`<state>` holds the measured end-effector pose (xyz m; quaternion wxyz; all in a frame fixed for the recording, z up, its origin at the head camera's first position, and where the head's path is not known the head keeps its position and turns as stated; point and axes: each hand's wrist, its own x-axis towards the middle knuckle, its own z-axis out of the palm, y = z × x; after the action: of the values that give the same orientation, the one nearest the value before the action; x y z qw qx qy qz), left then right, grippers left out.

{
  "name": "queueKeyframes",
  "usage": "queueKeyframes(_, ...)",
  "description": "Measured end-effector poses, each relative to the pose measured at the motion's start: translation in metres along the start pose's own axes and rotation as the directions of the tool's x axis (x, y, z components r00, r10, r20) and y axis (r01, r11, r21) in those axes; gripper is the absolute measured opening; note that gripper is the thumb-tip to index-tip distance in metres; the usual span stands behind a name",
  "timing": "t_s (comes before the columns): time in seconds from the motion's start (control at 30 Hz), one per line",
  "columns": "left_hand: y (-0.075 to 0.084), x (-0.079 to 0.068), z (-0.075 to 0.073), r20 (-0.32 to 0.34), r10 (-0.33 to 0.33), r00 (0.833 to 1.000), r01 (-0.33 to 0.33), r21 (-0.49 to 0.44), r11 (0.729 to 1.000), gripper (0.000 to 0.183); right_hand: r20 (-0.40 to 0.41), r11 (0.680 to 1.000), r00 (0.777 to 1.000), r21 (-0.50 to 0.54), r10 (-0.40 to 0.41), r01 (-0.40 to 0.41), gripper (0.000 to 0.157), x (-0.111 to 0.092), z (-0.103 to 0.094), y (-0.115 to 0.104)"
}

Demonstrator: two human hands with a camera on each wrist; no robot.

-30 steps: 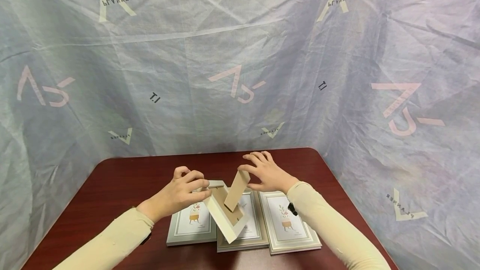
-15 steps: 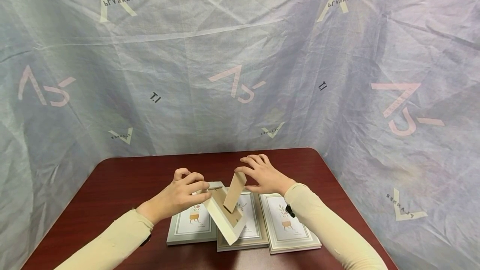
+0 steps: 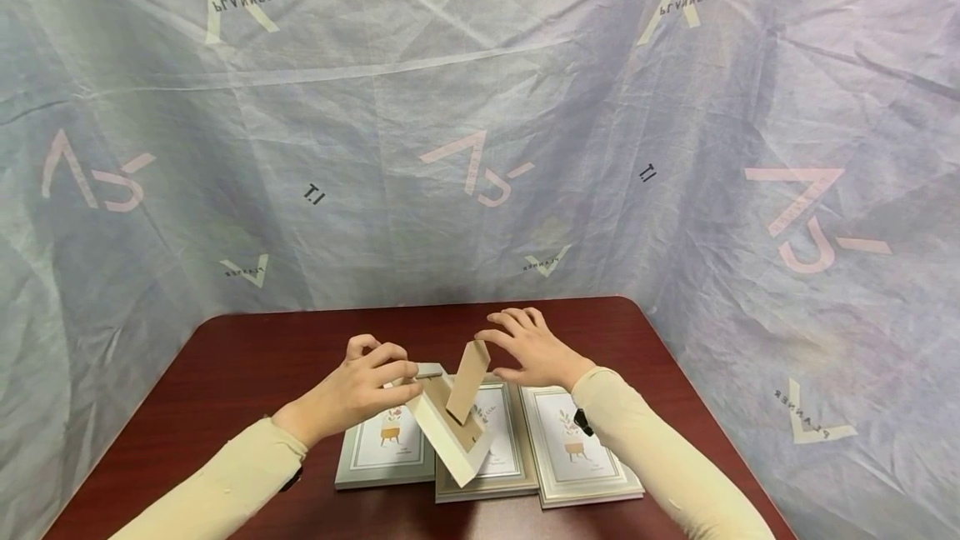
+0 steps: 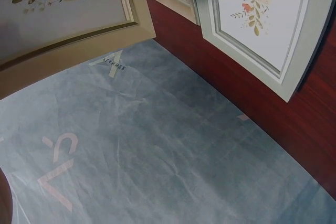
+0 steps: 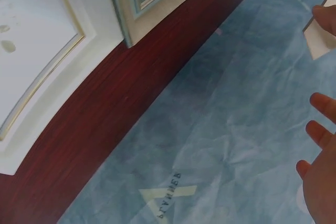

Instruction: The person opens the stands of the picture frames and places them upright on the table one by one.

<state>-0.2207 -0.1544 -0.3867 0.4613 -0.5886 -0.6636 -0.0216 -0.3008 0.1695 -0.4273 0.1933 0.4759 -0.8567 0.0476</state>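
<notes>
My left hand grips the edge of a cream picture frame, tilted in the air with its back towards me in the head view. From the backing board, a tan easel stand is swung outward. My right hand pinches the free end of this stand between thumb and index finger, its other fingers spread. In the right wrist view a digit lies over the stand. The left wrist view catches the held picture frame's front, with a flower-pot print inside; the left hand's fingertips are hidden there.
Three more picture frames lie face up on the dark red table: a grey-green one at left, a beige one in the middle, a cream one at right. Printed grey cloth hangs behind.
The stand's free end has shifted slightly to the left along with my right fingertips. My left hand and the held picture frame stay almost still.
</notes>
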Motion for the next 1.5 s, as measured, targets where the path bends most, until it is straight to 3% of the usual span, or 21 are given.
queueKeyframes(0.3,-0.004,-0.006,-0.005,0.024,-0.047,0.999,0.048,-0.010,0.999,0.023,0.051,0.988,0.987,0.030,0.151,-0.153,0.057,-0.025,0.002,0.019)
queueKeyframes(0.47,-0.005,-0.009,-0.007,-0.003,-0.057,0.998,0.057,0.005,0.998,0.025,0.062,0.973,0.973,0.040,0.223,-0.226,0.056,-0.045,0.005,0.030)
queueKeyframes(0.8,-0.005,-0.015,-0.010,0.034,-0.099,0.995,0.098,0.008,0.995,0.032,0.056,0.947,0.948,0.054,0.312,-0.315,0.056,-0.079,0.012,0.045)
queueKeyframes(1.13,-0.007,-0.014,-0.007,-0.021,-0.149,0.989,0.149,0.016,0.989,0.031,0.042,0.937,0.940,0.072,0.340,-0.342,0.056,-0.089,0.013,0.044)
queueKeyframes(1.33,-0.008,-0.011,-0.004,-0.083,-0.207,0.975,0.209,0.018,0.978,0.033,0.059,0.927,0.929,0.070,0.366,-0.369,0.055,-0.091,0.011,0.041)
queueKeyframes(1.5,-0.009,-0.007,-0.005,-0.087,-0.311,0.947,0.314,0.023,0.949,0.037,0.065,0.922,0.923,0.059,0.378,-0.382,0.055,-0.091,0.009,0.038)
